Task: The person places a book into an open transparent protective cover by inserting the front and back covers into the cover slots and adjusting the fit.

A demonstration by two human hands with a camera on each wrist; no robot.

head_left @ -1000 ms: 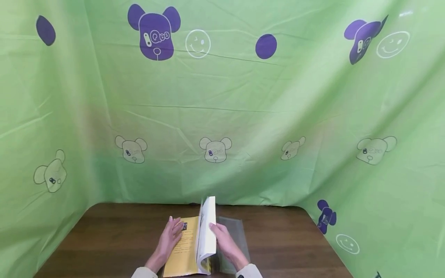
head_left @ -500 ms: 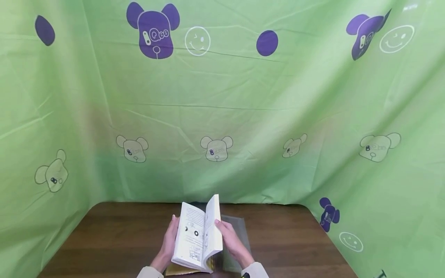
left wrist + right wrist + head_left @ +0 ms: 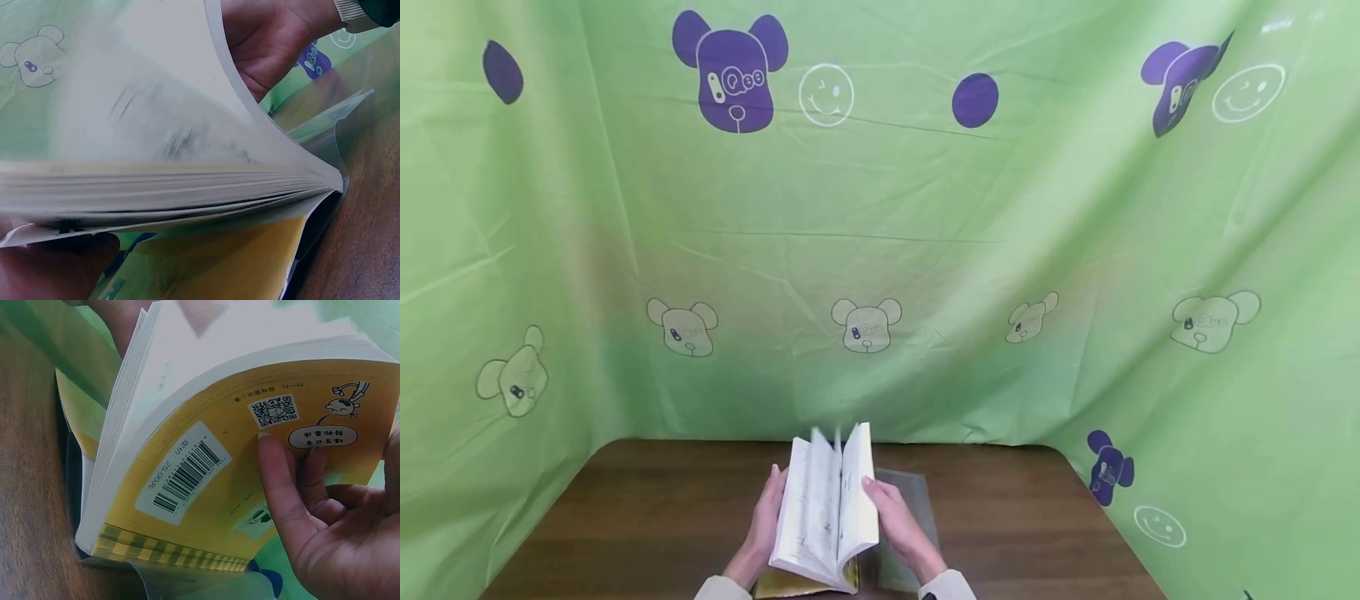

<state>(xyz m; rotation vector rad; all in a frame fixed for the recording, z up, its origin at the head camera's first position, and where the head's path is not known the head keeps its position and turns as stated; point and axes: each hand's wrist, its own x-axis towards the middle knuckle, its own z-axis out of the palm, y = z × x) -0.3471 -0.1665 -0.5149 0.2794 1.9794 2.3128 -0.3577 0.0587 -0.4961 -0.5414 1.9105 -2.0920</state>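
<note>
An open paperback book (image 3: 859,508) with white printed pages is held up at the table's front, its right half bent upward. In the right wrist view its yellow back cover (image 3: 244,506) shows a barcode, a QR code and a checkered strip by the spine. My right hand (image 3: 898,525) grips the right half, thumb at the page edge, fingers against the back cover. My left hand (image 3: 763,521) holds the left half from its outer side and below, fingers partly hidden behind it. Blurred loose pages (image 3: 823,500) stand between the halves. A yellow sheet (image 3: 231,256) shows beneath the left half.
A clear plastic sheet (image 3: 910,487) lies to the right of the book, partly under my right forearm. The brown wooden table (image 3: 1015,517) extends to both sides. Green printed cloth (image 3: 880,208) hangs behind and beside it.
My left hand has gone from resting on the yellow page to holding the left half. Pages have passed from right to left, and several more are mid-turn. My right hand keeps its grip.
</note>
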